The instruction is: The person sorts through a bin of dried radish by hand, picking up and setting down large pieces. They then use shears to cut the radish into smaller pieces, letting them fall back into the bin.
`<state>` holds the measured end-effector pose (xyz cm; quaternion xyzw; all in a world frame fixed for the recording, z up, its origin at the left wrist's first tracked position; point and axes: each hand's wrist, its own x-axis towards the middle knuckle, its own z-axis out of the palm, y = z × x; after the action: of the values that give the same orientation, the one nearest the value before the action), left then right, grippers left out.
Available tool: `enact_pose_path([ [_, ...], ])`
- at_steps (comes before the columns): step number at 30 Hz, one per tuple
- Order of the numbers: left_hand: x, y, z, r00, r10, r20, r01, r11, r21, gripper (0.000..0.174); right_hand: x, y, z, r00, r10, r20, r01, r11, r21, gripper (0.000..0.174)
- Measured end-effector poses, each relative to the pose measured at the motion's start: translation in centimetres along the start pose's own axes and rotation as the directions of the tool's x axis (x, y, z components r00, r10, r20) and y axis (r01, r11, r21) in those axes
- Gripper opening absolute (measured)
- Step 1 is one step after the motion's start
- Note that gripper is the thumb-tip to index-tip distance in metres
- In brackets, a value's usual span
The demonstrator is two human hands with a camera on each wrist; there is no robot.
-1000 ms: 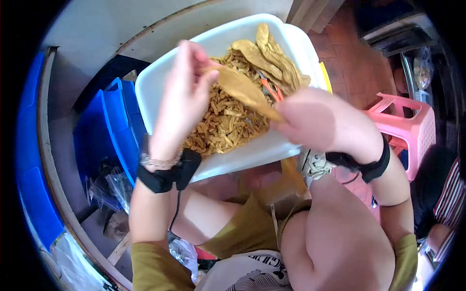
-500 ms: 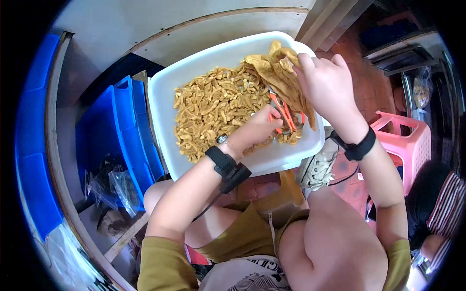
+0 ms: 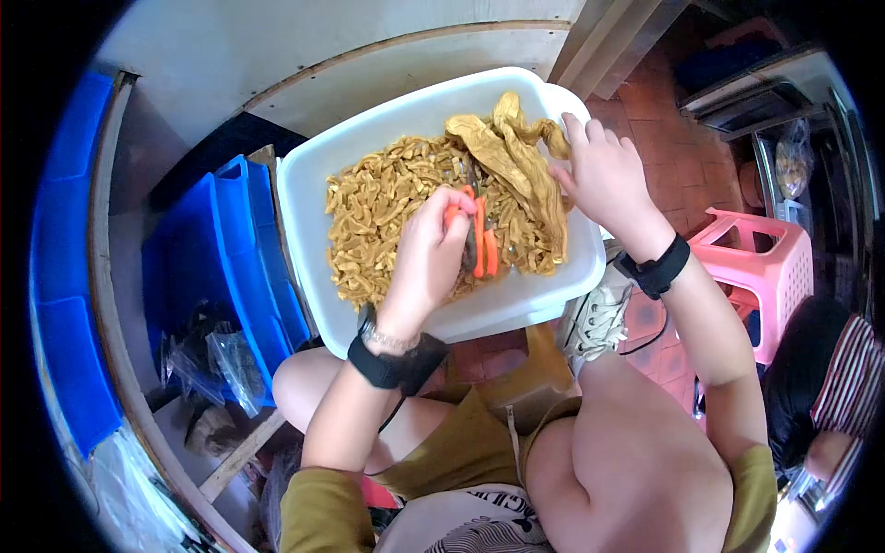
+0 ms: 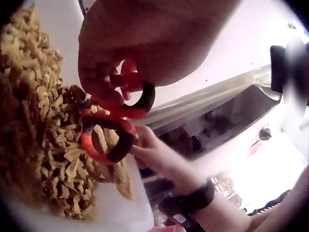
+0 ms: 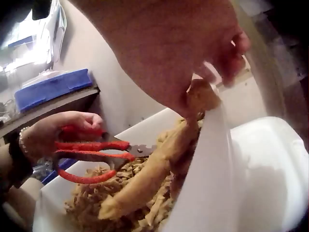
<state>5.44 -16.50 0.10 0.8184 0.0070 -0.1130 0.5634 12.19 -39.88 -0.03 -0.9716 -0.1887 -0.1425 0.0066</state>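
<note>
My left hand [image 3: 429, 249] grips orange-handled scissors [image 3: 485, 241] over a white plastic tub [image 3: 306, 244]. In the right wrist view the scissor blades [image 5: 141, 150] point toward a long, wrinkled yellow-brown piece [image 5: 140, 186]. Several such long pieces [image 3: 516, 161] lie together at the tub's right side, on a heap of short cut bits [image 3: 369, 217] of the same colour. At the right rim is my right hand [image 3: 610, 175], its fingers spread and its thumb beside the end of one long piece. The left wrist view shows the scissors' finger loops [image 4: 107, 140] close up.
Blue plastic bins [image 3: 230, 240] stand left of the tub, with clear bags [image 3: 235, 369] below them. A pink stool [image 3: 761, 276] is on the tiled floor at right, near another person's striped sleeve [image 3: 848, 369]. My shoe [image 3: 599, 313] is close under the tub's near right corner.
A long piece stretched between both hands went back to the tub's right side. My left hand then took up the scissors and drew them left. My right hand's fingers have spread.
</note>
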Motion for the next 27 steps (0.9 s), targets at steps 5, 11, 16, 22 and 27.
enact_pose_path([
  [5, -3.4, 2.3, -2.0, 0.998, -0.06, 0.004, 0.06, 0.997, -0.038, 0.009, 0.2, -1.7, -3.4, 0.979, -0.097, -0.179, 0.125, 0.981, 0.15, 0.031],
  [11, -5.9, 5.3, -2.2, 0.988, -0.063, -0.138, 0.034, 0.979, -0.201, 0.006, -2.6, -8.4, -6.2, 0.782, -0.274, 0.56, -0.495, 0.274, 0.825, 0.03],
  [16, -7.4, 5.5, -0.9, 0.942, 0.228, -0.246, -0.177, 0.961, 0.212, 0.012, -2.9, -8.4, -6.7, 0.998, 0.023, 0.052, -0.055, 0.606, 0.794, 0.053],
  [22, -8.3, 4.9, 0.4, 0.882, 0.319, -0.346, -0.377, 0.919, -0.115, 0.018, -2.8, -7.9, -7.0, 1.0, 0.026, -0.006, -0.008, 0.503, 0.864, 0.068],
  [27, -7.8, 4.8, -0.1, 0.822, 0.45, -0.348, -0.491, 0.871, -0.034, 0.021, -2.3, -7.2, -7.6, 0.982, 0.094, -0.164, 0.074, 0.612, 0.787, 0.077],
])
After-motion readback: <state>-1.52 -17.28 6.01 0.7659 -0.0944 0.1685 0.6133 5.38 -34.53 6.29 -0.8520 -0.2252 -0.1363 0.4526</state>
